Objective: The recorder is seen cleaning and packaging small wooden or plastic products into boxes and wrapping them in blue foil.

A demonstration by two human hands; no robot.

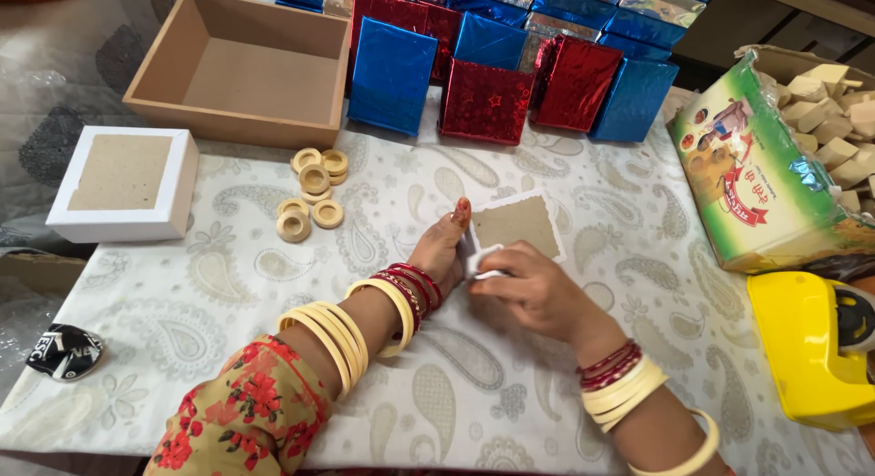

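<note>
Two hands meet over a small white-edged square of brown cardboard point(516, 224) lying flat near the middle of the tabletop point(638, 284), which is covered in a pale paisley cloth. We see the left hand point(441, 248) resting at the card's left edge with its thumb raised, fingers curled but not clearly clamped on anything; the right hand point(533, 289) has its fingers pinched shut on a white flap or corner at the card's near-left edge.

We judge the card light, thin and fairly stiff, likely to crease if bent hard and easy to slide on the cloth. Its edges and corners look the sensible places to take hold, with the other hand pressing it flat.

To the left sit a cluster of small round pale wooden rings point(314, 191), and farther left a white square box lid with a brown card centre point(125, 185). At the far left stands an open shallow brown box point(244, 66). Along the far side stand shiny blue and red foil-wrapped boxes point(485, 100). To the right are a green printed carton point(756, 180) beside pale wooden blocks point(834, 120), and a yellow plastic tool point(811, 348) nearer us.
</note>
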